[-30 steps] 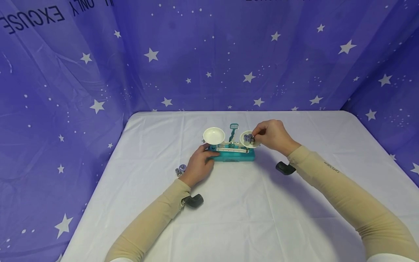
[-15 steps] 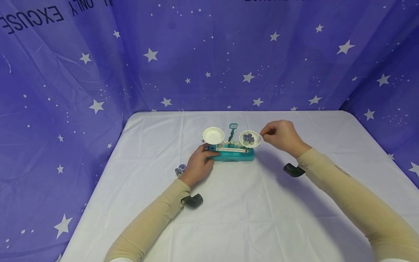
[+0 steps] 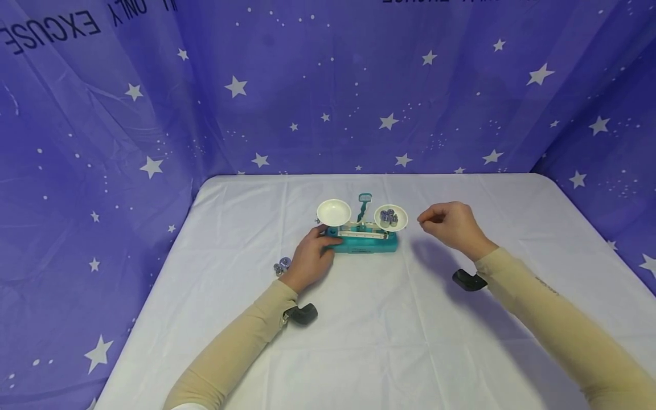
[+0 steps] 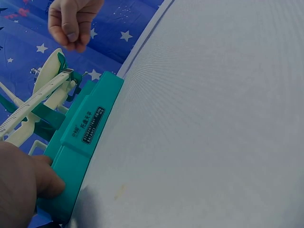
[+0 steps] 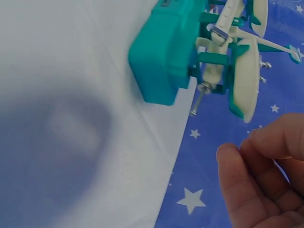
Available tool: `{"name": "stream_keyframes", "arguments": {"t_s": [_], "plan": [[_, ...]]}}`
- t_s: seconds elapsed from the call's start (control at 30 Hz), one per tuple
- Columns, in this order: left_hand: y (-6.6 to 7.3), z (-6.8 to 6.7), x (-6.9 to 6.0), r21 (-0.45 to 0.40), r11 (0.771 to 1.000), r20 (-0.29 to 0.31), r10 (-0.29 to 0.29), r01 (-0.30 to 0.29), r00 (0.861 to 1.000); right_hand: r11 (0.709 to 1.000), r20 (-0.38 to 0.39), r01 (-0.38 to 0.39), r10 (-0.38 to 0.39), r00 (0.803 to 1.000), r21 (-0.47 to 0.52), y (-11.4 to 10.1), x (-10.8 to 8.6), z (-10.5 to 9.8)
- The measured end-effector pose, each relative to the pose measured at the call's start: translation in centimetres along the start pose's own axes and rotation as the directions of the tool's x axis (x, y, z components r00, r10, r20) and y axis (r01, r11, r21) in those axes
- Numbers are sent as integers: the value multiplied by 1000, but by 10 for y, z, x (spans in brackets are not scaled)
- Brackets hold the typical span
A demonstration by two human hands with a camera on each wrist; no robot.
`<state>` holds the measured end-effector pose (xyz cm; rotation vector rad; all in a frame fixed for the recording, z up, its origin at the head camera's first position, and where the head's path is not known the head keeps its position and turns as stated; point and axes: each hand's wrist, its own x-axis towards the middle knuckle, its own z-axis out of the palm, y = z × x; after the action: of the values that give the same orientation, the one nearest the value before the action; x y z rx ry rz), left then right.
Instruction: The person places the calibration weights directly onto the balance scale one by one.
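A green and white balance scale (image 3: 365, 244) stands on the table with two white pans. Its left pan (image 3: 334, 213) bears nothing, while several small metal weights (image 3: 389, 217) stand in the right pan (image 3: 402, 213). My left hand (image 3: 311, 257) grips the left end of the base, thumb on its front face (image 4: 78, 164). To the right of the scale, apart from it, my right hand (image 3: 453, 225) hangs in the air. Its fingers are loosely bent with the tips close together, and I see nothing between them in the right wrist view (image 5: 266, 175).
More metal weights (image 3: 282, 265) sit on the table beside my left wrist, partly hidden by it. A white cloth (image 3: 374, 330) covers the table. Purple curtains with stars (image 3: 328, 85) hang behind and at the sides. Black wrist-camera pieces (image 3: 303, 314) jut from both sleeves.
My right hand has left the weights in the right pan and moved right, then slightly toward me. The weights stay in the pan. My left hand stays on the base.
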<state>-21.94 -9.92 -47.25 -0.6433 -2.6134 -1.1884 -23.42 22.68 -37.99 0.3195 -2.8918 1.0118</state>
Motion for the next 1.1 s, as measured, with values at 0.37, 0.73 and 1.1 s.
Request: {"name": "stream_keyframes", "arguments": {"t_s": [0.37,0.73,1.1], "plan": [[0,1,-1,7,1000,-2,-5,5,1000,994,-35,7,-3,999,114,9,-8,21],[0,1,0,6,1000,-1,-8,8,1000,989,-28,-4,8,1000,146,11,-10,47],[1,0,0,6,1000,10,-14,14,1000,986,26,72,-76,997,150,8,-13,62]]}}
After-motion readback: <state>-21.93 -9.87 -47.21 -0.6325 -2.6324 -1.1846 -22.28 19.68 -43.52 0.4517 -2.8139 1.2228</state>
